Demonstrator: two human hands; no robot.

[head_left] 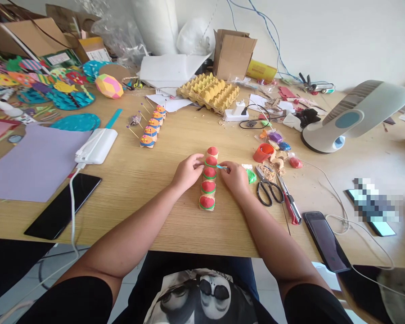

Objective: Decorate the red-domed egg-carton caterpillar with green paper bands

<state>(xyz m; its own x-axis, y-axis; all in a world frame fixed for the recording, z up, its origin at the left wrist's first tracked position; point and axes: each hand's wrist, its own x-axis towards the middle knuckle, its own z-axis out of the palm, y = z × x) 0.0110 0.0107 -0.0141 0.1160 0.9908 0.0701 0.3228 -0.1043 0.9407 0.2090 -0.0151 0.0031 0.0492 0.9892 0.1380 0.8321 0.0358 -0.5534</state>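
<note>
A cardboard caterpillar made of egg-carton cups with red tops and green rims lies lengthwise on the wooden table in front of me. My left hand is closed on its left side near the second cup. My right hand pinches a thin light-blue strip against the same spot from the right. A lump of green clay lies just right of my right hand.
Black scissors and a red utility knife lie to the right, beside an orange cup and clay pieces. A second caterpillar, yellow egg tray, power bank, two phones and a fan surround the workspace.
</note>
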